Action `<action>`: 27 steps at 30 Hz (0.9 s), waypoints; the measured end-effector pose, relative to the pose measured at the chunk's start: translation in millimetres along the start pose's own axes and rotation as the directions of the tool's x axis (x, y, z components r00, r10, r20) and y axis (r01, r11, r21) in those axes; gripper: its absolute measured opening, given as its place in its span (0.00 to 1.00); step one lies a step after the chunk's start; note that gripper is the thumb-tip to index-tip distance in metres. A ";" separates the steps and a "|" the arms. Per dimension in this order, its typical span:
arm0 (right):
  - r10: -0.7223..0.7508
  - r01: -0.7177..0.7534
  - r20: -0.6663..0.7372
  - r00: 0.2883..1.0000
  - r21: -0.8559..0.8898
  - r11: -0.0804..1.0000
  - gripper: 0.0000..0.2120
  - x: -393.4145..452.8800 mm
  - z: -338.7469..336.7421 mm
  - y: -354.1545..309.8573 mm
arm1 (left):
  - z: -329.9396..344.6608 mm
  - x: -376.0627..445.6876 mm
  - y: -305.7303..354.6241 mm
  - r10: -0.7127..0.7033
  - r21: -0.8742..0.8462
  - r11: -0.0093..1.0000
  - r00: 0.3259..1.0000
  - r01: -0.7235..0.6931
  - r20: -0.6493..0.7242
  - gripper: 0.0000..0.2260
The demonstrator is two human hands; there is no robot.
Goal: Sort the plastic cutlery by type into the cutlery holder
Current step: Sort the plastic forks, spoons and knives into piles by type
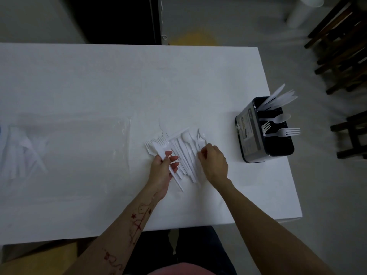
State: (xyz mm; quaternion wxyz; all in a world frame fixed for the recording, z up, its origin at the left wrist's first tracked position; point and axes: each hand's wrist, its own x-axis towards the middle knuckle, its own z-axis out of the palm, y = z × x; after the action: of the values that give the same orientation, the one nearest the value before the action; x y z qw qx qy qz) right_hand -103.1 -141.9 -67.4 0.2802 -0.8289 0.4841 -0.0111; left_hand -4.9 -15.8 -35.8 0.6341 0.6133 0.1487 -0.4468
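Gathering forks from the loose pile while the holder waits half filled.

The pile of white cutlery (178, 149) lies on the table (99, 86), well to the left of the cutlery holder (264, 133), which stands near the table's right edge with knives, spoons and forks already standing in separate compartments. The left hand (162, 169) has its fingers (174, 163) curled around a few handles, fork heads fanned out beyond it. The right hand (214, 161) pinches at the pile's holder-side edge; whether it holds a piece I cannot tell. Best to check each head before lifting, gather one type only, align the handles, then drop them handle-first beside the forks already in the holder.
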 end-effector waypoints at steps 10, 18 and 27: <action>0.098 -0.092 -0.123 0.988 0.056 0.994 0.06 3.0 -7.8 18.1 | 2.9 -2.5 -3.0 -0.011 -0.007 1.000 1.000 0.011 0.026 0.09; -0.008 0.006 -0.064 0.998 -0.030 1.000 0.09 -4.6 3.4 0.8 | 3.3 0.1 -0.9 -0.003 0.010 1.000 1.000 0.003 0.004 0.09; 0.080 -0.079 0.016 0.997 -0.039 0.996 0.08 2.7 -4.7 0.6 | 3.3 0.5 -2.4 -0.015 0.001 1.000 1.000 0.015 0.006 0.09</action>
State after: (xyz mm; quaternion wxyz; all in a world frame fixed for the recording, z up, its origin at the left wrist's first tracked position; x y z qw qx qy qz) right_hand -103.5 -146.4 -64.4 0.2686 -0.8142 0.5144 0.0164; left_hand -7.7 -18.7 -37.0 0.6310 0.6110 0.1510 -0.4535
